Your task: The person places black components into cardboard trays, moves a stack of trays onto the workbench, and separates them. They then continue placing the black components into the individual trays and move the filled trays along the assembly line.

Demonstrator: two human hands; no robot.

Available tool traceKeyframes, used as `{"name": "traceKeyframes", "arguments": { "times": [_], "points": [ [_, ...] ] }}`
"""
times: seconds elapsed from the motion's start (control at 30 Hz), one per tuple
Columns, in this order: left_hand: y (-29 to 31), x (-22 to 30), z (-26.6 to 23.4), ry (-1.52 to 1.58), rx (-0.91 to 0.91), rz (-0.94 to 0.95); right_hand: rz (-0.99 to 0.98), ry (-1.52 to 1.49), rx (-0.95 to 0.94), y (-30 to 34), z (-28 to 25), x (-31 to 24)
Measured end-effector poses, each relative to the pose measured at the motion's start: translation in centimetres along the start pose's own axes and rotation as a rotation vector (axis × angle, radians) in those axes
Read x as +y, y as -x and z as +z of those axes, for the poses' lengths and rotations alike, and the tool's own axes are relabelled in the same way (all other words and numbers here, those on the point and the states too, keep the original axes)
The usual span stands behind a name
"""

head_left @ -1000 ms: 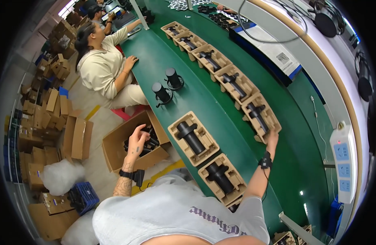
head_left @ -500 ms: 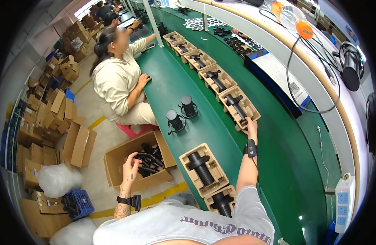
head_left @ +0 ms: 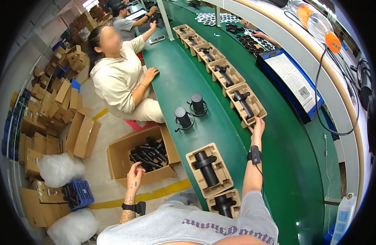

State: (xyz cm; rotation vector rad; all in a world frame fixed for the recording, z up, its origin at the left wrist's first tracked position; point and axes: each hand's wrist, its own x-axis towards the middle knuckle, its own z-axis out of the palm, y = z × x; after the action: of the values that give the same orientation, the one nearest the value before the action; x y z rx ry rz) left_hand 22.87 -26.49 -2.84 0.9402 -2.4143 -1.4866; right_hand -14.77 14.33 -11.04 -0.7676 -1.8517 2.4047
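Observation:
My right hand [head_left: 257, 128] grips the near end of a brown moulded-pulp tray [head_left: 259, 107], thumb and fingers at its edge. A black cylindrical device with a collar [head_left: 244, 102] lies in that tray. My left hand [head_left: 134, 178] hangs with fingers apart and nothing in it, beside the near edge of an open carton [head_left: 119, 153] heaped with black tube-shaped parts [head_left: 149, 154]. On the green bench, between my arms, another pulp tray [head_left: 225, 179] holds a similar black device [head_left: 206, 168]. Nearer my body, a further tray [head_left: 235, 204] is partly hidden by my shirt.
Several filled trays [head_left: 206, 53] stand in line beyond. Two black cylinders on ring bases [head_left: 182, 116] stand on the bench [head_left: 175, 77]. A co-worker [head_left: 118, 77] sits at left, one hand on the bench edge. A blue-edged document holder [head_left: 292, 81], cable and shelf flank the right. Cartons crowd the left floor.
My right hand's fingertips have shifted from inside the tray's near end to its outer edge. The co-worker's head has turned and the far arm has lifted. My view has shifted slightly.

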Motion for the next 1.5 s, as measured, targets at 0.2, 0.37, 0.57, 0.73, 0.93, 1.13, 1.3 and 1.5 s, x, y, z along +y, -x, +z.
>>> {"name": "traceKeyframes", "arguments": {
  "times": [0.2,0.37,0.57,0.73,0.93,1.13,1.3,1.5],
  "points": [
    [-0.2,-0.2,1.3,-0.006,-0.048,-0.011,-0.014,0.030,-0.087,-0.2,2.1,-0.4],
    [0.6,-1.6,-0.1,0.010,-0.037,0.000,-0.014,-0.030,-0.242,-0.6,5.6,-0.4],
    [-0.2,-1.7,-0.3,0.069,-0.076,-0.076,0.144,-0.028,-0.351,-4.3,4.4,1.4],
    [-0.5,5.1,4.9,-0.039,-0.223,0.058,-0.113,0.367,-0.411,3.2,-0.2,-8.0],
    [-0.2,11.9,15.9,-0.231,-0.893,0.505,-0.531,0.175,-0.252,17.6,-14.0,-21.4],
    [5.0,12.2,24.2,-0.764,-1.160,0.861,-0.622,-0.009,-0.202,39.9,-24.3,-27.7],
    [6.6,9.7,25.5,-0.918,-1.143,0.962,-0.860,0.405,0.169,52.5,-27.4,-22.7],
    [7.1,9.1,25.3,-0.836,-1.115,0.993,0.076,0.798,0.603,55.4,-28.6,-4.3]
  ]
}}
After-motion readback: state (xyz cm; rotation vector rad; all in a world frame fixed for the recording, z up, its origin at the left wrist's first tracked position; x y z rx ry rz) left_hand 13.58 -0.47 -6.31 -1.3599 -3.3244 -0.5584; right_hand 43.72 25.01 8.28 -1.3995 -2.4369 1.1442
